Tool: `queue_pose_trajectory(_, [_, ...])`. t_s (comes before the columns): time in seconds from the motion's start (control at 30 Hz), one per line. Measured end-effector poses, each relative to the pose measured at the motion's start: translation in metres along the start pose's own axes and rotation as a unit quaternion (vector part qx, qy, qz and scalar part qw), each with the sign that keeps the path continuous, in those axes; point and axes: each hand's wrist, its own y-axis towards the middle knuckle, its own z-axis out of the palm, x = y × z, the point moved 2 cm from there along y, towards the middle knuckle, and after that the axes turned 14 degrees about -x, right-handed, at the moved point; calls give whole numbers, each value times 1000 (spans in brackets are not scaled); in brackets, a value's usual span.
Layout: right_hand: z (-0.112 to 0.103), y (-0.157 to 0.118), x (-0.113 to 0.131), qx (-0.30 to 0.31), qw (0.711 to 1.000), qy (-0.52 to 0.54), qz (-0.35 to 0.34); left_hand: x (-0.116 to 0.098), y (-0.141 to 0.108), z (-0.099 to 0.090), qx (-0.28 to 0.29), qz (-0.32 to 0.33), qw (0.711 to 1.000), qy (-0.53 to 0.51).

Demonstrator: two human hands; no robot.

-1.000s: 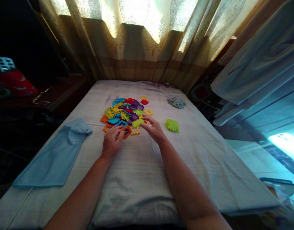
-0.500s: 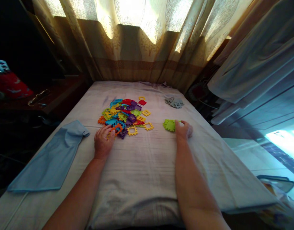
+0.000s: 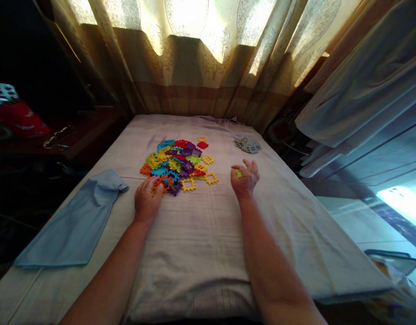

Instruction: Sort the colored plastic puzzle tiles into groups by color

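Left hand [image 3: 147, 201] curls loosely at the near edge of the colourful pile [image 3: 177, 160], perhaps steadying it, hold unclear; right hand [image 3: 247, 181], grip half-open, covers something green [image 3: 238, 173], grasp unclear; grey pieces [image 3: 250, 146] sit apart, seemingly grouped by colour

Single head-worn view, looking forward and down over the sheet-covered table [image 3: 201, 234]
Near the left forearm [image 3: 114, 266] and right forearm [image 3: 267, 253] at the bottom edge, it reaches the patterned curtain [image 3: 185, 67], farther off across the top
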Motion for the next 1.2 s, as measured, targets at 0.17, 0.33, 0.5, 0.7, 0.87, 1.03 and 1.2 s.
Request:
queue_pose_trajectory(0.17, [9,-31,49,149,973,85,-157,1,-2,2,16,-11,1000,16])
queue_pose_trajectory(0.33, [12,-44,61,210,962,48,-168,3,-5,5,24,-6,999,28])
queue_pose_trajectory(0.5, [19,-45,61,225,960,54,-156,1,-5,6,21,4,999,28])
queue_pose_trajectory(0.7, [22,-47,61,251,953,81,-145,0,-5,4,29,1,999,27])
queue_pose_trajectory(0.87, [18,-41,59,217,959,106,-150,1,-5,4,25,3,1000,16])
queue_pose_trajectory(1.03, [20,-36,55,154,970,137,-132,1,-5,4,27,5,1000,12])
queue_pose_trajectory(1.2, [17,-19,35,40,991,122,-37,2,-4,4,26,2,1000,16])
